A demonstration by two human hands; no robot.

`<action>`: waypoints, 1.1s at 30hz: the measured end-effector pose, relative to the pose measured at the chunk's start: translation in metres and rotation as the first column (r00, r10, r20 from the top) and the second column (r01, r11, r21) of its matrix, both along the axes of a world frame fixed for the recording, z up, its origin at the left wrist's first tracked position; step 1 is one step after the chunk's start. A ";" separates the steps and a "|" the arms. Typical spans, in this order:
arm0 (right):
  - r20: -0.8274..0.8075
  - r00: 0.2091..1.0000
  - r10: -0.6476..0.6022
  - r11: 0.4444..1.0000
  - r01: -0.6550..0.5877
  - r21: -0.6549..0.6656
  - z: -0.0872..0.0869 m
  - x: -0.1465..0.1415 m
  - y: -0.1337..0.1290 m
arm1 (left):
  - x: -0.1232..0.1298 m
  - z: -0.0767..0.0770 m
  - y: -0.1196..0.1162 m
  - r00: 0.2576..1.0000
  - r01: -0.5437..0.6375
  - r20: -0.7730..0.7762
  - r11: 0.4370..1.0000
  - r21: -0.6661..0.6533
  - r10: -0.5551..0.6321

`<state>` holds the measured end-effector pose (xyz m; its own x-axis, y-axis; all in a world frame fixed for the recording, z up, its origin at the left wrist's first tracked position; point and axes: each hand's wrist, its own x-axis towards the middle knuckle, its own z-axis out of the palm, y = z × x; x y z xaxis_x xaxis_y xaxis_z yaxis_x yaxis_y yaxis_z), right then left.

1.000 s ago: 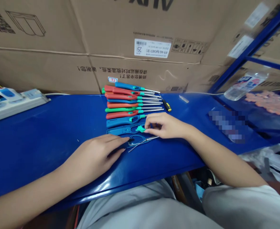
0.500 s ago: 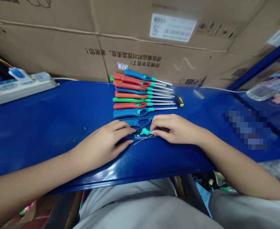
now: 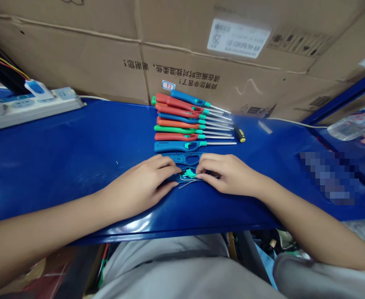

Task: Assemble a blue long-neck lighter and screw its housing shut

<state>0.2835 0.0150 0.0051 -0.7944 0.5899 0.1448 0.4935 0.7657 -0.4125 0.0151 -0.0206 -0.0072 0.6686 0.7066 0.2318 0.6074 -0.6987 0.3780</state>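
Lying over the nearer blue casing (image 3: pixel 176 177), the green trigger (image 3: pixel 189 173), presumably light and stiff, is aptly edge-pinched by the near-closed right hand (image 3: pixel 227 172), the casing being gripped between slightly parted left-hand fingers (image 3: pixel 169 170).

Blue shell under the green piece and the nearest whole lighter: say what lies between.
In the head view, another blue shell lies between the lower shell and the whole blue lighter.

Turquoise piece (image 3: pixel 189 173), over blue shell (image 3: pixel 176 178), second shell (image 3: pixel 180 158) behind
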 end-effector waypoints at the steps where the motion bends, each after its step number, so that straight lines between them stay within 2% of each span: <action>1: 0.001 1.000 -0.005 1.000 0.005 0.007 0.000 -0.001 0.000 | 0.000 0.000 0.000 1.000 -0.001 -0.002 1.000 -0.002 0.001; 17: 0.104 0.994 -0.046 0.995 0.037 0.088 -0.002 -0.008 -0.006 | 0.001 -0.001 -0.002 1.000 -0.011 -0.025 0.999 -0.034 0.010; 22: 0.133 0.991 -0.003 0.991 -0.015 0.135 -0.003 -0.008 -0.005 | 0.002 0.002 -0.004 0.999 -0.030 -0.020 0.997 -0.078 0.028; 27: 0.117 0.993 0.021 0.989 -0.038 0.145 -0.006 -0.008 -0.004 | 0.002 0.003 -0.002 0.998 -0.044 0.030 0.983 -0.179 0.050; 33: 0.159 0.987 0.027 0.981 -0.057 0.186 -0.006 -0.010 -0.004 | 0.001 0.003 -0.002 0.997 -0.046 0.052 0.979 -0.197 0.057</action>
